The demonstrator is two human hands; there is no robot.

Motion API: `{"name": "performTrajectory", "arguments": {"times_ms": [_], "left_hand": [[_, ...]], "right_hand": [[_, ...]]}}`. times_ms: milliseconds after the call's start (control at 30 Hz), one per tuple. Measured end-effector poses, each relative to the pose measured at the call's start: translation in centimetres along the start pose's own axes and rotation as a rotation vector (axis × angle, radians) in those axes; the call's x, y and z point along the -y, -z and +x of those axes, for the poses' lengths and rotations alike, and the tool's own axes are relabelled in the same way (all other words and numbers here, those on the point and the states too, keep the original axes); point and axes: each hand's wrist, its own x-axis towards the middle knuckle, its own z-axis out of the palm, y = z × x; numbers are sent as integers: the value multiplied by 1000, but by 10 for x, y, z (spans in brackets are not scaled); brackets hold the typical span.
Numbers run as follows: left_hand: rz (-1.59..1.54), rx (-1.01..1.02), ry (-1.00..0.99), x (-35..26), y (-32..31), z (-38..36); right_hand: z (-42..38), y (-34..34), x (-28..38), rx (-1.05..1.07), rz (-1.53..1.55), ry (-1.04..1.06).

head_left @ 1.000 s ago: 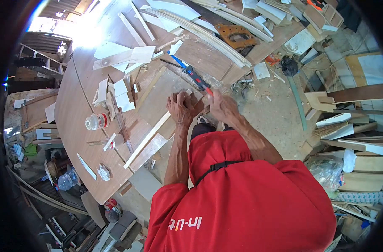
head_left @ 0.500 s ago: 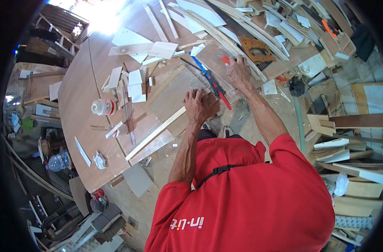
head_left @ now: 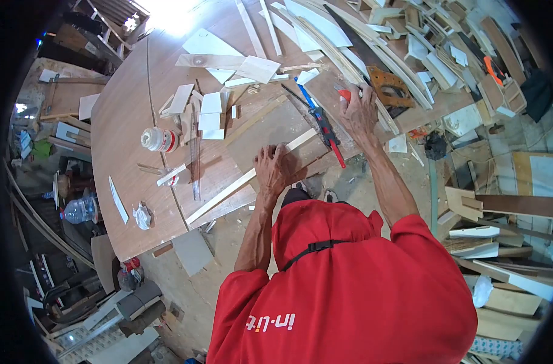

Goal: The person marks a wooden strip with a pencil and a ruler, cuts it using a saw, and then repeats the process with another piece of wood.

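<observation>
My left hand rests on a long pale wooden strip, its fingers curled over the strip, which runs past the hand toward the right. My right hand is closed around a small red object with a grey tip, mostly hidden by the fingers; I cannot make out its kind. Between the hands lies a long blue, black and red tool. Just beyond my right hand is a handsaw with a wooden handle. A flat brown board lies beyond the left hand.
On the wooden table are a jar with a red-and-white label, a clear ruler, white offcuts and a crumpled white wad. Long strips and wood pieces pile up at the far right. A water bottle stands at left.
My left hand has shifted down and left along the strip, so the strip's far end now shows. My right hand stays near the handsaw with the red object. The view has shifted slightly.
</observation>
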Motion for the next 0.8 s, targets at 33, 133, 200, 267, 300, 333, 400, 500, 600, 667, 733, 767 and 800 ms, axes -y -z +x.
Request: {"name": "performTrajectory", "arguments": {"times_ms": [33,133,200,267,300,333,400,500,600,667,733,767,800], "left_hand": [[3,-8,11,-2,5,2],[-66,47,52,2,13,7],[-13,-62,32,11,14,10],[-10,-123,33,16,24,12],[-10,-179,29,14,34,16],[-7,-185,33,14,44,20],[-69,-177,65,11,63,26],[-101,-121,171,6,89,31],[-119,-141,169,14,100,28],[-106,-152,162,28,95,17],[-116,-146,190,34,100,8],[-128,-143,215,35,102,3],[-168,-112,271,34,108,-1]], "right_hand": [[1,1,7,-27,85,24],[10,-4,31,-10,310,23],[18,-14,48,61,503,-56],[22,-28,66,111,640,-89],[24,-37,75,160,773,-129],[25,-48,84,180,790,-186],[32,-80,94,322,813,-127],[41,-97,131,521,818,-80],[44,-124,168,522,705,-107],[49,-143,182,508,562,-38],[52,-133,199,572,490,-13],[51,-141,203,576,491,-13],[50,-148,207,517,518,24]]}}
